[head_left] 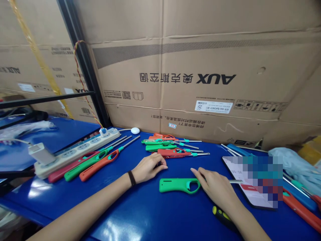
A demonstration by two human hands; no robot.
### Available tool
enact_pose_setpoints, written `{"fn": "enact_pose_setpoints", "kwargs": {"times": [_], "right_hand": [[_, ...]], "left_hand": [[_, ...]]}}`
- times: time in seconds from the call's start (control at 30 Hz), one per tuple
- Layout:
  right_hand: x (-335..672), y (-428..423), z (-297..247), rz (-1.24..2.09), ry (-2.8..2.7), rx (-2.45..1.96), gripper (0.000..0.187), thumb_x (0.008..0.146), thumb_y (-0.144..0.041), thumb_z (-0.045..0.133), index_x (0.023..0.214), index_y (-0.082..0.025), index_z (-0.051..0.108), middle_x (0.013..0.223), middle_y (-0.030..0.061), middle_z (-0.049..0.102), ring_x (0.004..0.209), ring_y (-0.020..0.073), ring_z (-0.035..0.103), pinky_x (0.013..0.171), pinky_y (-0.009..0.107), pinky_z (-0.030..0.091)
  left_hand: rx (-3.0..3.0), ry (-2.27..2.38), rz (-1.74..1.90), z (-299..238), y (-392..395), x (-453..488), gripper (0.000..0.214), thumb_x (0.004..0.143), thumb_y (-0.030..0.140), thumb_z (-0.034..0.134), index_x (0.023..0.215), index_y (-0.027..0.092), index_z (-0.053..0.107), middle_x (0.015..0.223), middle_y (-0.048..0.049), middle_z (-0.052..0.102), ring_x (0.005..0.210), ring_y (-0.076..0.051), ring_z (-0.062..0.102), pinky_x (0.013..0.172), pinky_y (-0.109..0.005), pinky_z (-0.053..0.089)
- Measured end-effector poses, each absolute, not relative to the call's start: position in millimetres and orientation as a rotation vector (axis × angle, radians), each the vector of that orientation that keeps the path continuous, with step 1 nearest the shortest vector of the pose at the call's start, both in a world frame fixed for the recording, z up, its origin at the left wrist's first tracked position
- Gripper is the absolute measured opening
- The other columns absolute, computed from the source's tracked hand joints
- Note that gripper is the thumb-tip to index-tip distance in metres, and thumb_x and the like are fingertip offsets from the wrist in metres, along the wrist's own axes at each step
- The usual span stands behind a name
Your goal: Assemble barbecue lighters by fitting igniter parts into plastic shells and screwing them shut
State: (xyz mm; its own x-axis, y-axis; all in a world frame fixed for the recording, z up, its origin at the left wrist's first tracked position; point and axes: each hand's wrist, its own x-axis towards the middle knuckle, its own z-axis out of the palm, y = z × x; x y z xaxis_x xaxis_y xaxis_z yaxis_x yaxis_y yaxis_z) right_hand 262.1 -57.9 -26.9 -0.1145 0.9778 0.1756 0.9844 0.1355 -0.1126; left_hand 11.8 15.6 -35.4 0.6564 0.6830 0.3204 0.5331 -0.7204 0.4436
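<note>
A green long-nosed gas lighter (174,185) is in front of me, handle to the left, its metal tube running rightward under my right hand (217,187). That hand closes over the lighter's neck, thumb pointing left; its other fingers are mostly hidden. My left hand (150,165), with a dark band at the wrist, rests loosely bent just in front of a red lighter (170,153), thumb apart from the fingers and nothing visible in it. Behind lie several more red and green lighters, including a green lighter (160,146), with tubes pointing right.
At the left, red, green and orange lighters (100,165) lie beside a white power strip (82,147) with a plugged charger (41,154). A phone (250,190), partly pixelated, and more lighters (301,207) are at right. A black-yellow handle (223,216) lies under my right forearm. Cardboard (190,50) stands behind.
</note>
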Motion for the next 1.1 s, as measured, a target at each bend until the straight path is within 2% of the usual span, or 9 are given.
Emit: {"fn": "enact_pose_setpoints", "kwargs": {"times": [0.17,0.37,0.6,0.83,1.0,1.1], "right_hand": [[263,-56,-30,-0.119,-2.153,-1.975,0.039,0.097,-0.042,0.032,0.07,-0.024,0.053,0.066,0.001,0.069,0.066,0.0225,0.069,0.047,0.025,0.032],[258,-57,-27,-0.075,-2.11,-2.065,0.038,0.098,-0.04,0.031,0.07,-0.024,0.052,0.068,0.0018,0.07,0.068,0.0256,0.07,0.046,0.026,0.032],[254,-58,-21,0.001,-2.123,-2.113,0.037,0.098,-0.04,0.031,0.071,-0.024,0.051,0.07,0.0026,0.071,0.071,0.0275,0.07,0.046,0.026,0.032],[256,-59,-16,0.007,-2.079,-2.162,0.035,0.097,-0.038,0.033,0.074,-0.024,0.054,0.071,0.0039,0.072,0.073,0.0277,0.07,0.047,0.026,0.033],[256,-58,-18,0.039,-2.061,-2.207,0.035,0.097,-0.039,0.034,0.074,-0.024,0.056,0.07,0.0025,0.071,0.072,0.0266,0.07,0.046,0.025,0.031],[256,-57,-18,0.058,-2.062,-2.211,0.035,0.097,-0.039,0.033,0.074,-0.024,0.056,0.071,0.0028,0.071,0.074,0.027,0.07,0.047,0.025,0.031]], "left_hand": [[2.212,0.883,0.719,-26,7,12,0.02,0.088,0.033,0.056,0.083,0.014,0.061,0.078,-0.0023,0.066,0.064,-0.012,0.06,0.059,-0.021,0.047],[2.005,0.812,0.701,-15,5,7,0.019,0.077,0.032,0.069,0.079,0.013,0.068,0.079,-0.0037,0.071,0.071,-0.015,0.065,0.064,-0.023,0.052],[2.326,0.702,0.661,-4,2,0,0.013,0.086,0.021,0.059,0.091,0.016,0.069,0.089,-0.0039,0.073,0.081,-0.014,0.067,0.072,-0.022,0.052],[2.398,0.627,0.68,-4,-4,4,0.014,0.085,0.02,0.062,0.097,0.016,0.068,0.086,-0.0033,0.073,0.08,-0.014,0.068,0.074,-0.023,0.052],[2.151,0.773,0.738,-14,-1,8,0.018,0.082,0.025,0.066,0.095,0.014,0.068,0.082,-0.005,0.074,0.076,-0.016,0.07,0.063,-0.02,0.05],[2.045,0.778,0.703,-18,2,9,0.024,0.079,0.028,0.069,0.098,0.013,0.068,0.082,-0.0067,0.074,0.076,-0.017,0.07,0.062,-0.021,0.051]]}}
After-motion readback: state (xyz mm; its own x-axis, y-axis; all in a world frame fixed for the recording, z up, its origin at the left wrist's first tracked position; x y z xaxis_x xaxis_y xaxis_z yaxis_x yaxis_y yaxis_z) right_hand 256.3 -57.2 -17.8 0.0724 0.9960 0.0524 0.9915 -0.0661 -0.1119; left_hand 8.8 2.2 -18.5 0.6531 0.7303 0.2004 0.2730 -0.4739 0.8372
